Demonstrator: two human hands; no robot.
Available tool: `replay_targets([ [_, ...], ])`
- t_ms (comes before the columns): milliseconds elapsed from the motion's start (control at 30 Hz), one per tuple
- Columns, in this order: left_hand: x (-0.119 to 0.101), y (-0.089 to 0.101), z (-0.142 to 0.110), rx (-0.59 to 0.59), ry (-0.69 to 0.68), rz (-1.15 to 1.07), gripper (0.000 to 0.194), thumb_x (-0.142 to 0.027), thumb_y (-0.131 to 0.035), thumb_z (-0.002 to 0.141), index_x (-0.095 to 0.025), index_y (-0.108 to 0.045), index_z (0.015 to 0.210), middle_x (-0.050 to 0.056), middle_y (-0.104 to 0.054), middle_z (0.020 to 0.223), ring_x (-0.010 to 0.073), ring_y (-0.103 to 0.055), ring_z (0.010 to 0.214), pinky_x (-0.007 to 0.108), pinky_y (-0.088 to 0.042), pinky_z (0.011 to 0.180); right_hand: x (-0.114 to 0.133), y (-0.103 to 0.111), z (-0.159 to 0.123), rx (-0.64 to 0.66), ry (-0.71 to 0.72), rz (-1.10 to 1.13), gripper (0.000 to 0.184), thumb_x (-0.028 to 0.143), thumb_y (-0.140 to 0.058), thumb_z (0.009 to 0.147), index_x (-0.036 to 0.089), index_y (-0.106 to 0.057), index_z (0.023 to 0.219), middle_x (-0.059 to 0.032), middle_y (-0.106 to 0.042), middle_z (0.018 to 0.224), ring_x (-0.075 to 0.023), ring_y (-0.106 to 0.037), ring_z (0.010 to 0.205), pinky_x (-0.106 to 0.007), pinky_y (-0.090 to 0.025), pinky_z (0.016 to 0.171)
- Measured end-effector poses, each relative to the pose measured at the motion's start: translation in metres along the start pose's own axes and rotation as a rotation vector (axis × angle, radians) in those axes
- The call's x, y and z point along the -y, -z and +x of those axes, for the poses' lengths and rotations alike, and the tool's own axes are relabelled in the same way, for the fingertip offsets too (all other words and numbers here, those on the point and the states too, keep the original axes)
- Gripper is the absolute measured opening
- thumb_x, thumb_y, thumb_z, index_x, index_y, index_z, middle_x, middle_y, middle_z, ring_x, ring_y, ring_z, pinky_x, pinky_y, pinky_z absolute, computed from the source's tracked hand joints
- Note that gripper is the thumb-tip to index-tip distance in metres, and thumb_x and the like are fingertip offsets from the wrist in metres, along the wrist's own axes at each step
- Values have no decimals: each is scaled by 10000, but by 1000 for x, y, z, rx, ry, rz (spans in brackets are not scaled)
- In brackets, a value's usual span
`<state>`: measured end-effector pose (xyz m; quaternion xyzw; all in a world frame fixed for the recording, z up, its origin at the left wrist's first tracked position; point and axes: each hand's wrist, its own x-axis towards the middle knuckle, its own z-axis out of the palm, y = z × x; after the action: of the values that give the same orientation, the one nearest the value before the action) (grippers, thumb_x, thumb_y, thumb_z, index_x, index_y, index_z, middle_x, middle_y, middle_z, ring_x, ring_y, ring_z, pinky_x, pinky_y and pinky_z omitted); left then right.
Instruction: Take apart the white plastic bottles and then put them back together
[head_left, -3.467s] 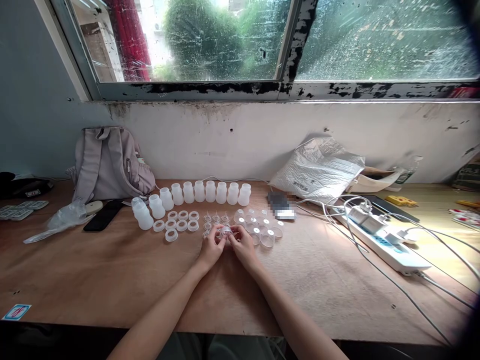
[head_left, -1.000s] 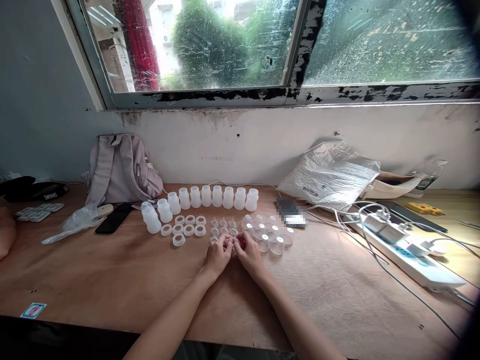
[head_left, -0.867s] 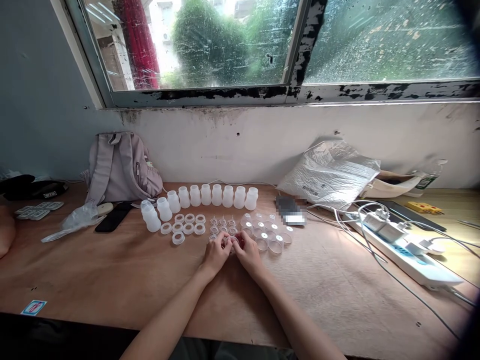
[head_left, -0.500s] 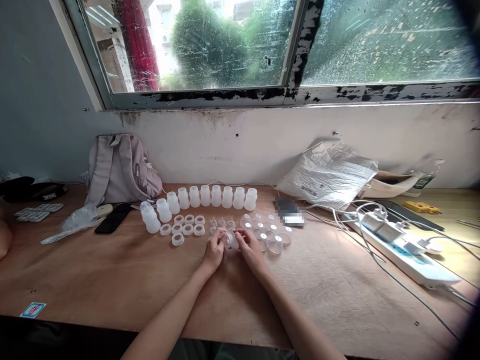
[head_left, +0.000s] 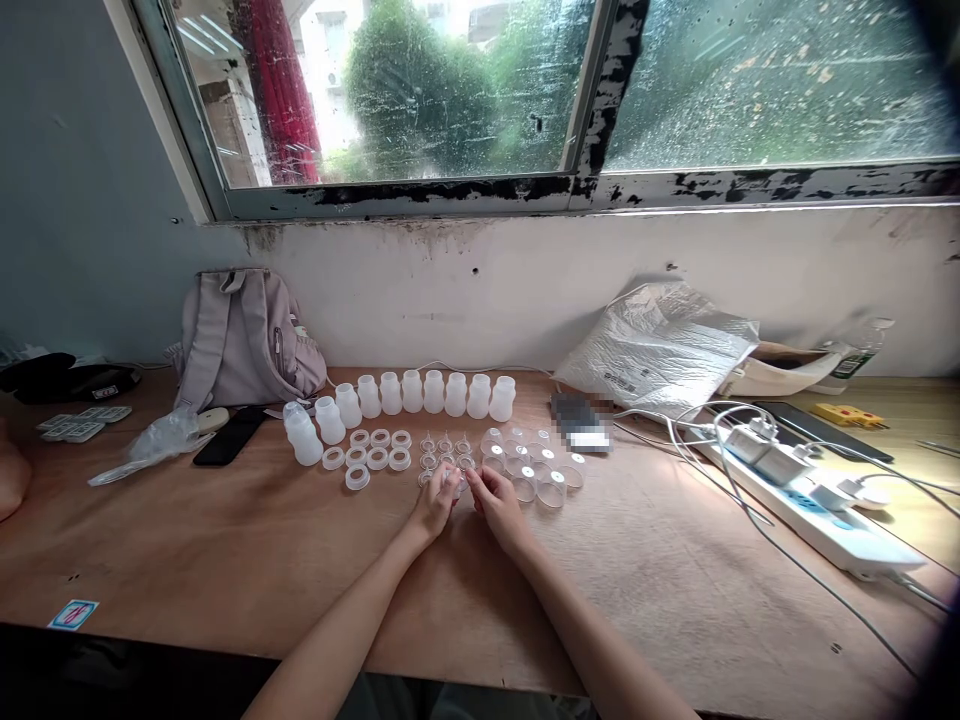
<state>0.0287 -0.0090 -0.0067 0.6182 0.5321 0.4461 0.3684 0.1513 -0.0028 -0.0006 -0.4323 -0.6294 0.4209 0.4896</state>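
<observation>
A small clear plastic piece point(head_left: 460, 487) is between my hands, partly covered by fingers. My left hand point(head_left: 435, 503) is closed on it from the left. On its other side my right hand point(head_left: 498, 502) has thumb and fingers pinched together at its edge; what exactly lies in that pinch is too small to make out. Right behind my hands stand several clear nipple-like parts with thin tips point(head_left: 445, 447). Clear domed caps point(head_left: 551, 488) sit to the right of my right hand. White plastic rings point(head_left: 358, 477) lie to the left of my left hand.
A curved row of frosted white bottles point(head_left: 412, 391) stands behind the rings. Phone point(head_left: 229, 436), plastic bag point(head_left: 154, 445) and backpack point(head_left: 251, 335) are at left. A power strip point(head_left: 847, 540) with trailing cables lies at right. At the far left edge shows part of another person's arm point(head_left: 11, 470).
The clear piece has turned and is now more hidden behind my left fingers. My hands have drawn slightly closer together. The parts on the table stay in place.
</observation>
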Motion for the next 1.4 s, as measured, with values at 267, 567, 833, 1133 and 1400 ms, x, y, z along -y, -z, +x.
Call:
replay_targets([
  [267,-2,3,-7,-79,-124,383,301,-456,-374,789,-190,-487,874,2,-564,629,152,-534,590,246,-378,565,-11,-3,2,-17,-63,99,394,530,-473,728,187,-425,541,53,-385,415,-78,-323,380,-214,-260,392],
  [567,-20,78,-8,-203,-50,639,384,-389,-380,808,-242,-399,1162,26,-649,795,186,-609,684,272,-415,627,-23,-1,10,-26,-103,182,374,547,-494,705,187,-435,622,62,-409,428,-72,-348,334,-202,-267,352],
  [833,-7,168,58,-374,303,840,591,-318,-436,763,-35,-236,1241,98,-628,667,226,-596,544,321,-408,624,-24,-1,10,-27,-102,182,369,543,-515,692,183,-449,642,64,-419,425,-77,-358,336,-203,-271,358],
  [1133,-6,162,47,-590,165,905,260,-306,-322,834,-170,-488,981,108,-610,884,228,-572,794,269,-374,623,-23,0,11,-30,-97,214,384,557,-541,661,182,-463,639,65,-430,415,-76,-371,315,-204,-276,334],
  [1400,-4,120,2,-793,-371,871,230,-351,-442,790,-195,-597,855,65,-462,821,180,-496,797,264,-411,695,-20,-1,12,-17,-119,241,369,541,-552,661,187,-453,633,71,-420,402,-75,-367,316,-198,-275,333],
])
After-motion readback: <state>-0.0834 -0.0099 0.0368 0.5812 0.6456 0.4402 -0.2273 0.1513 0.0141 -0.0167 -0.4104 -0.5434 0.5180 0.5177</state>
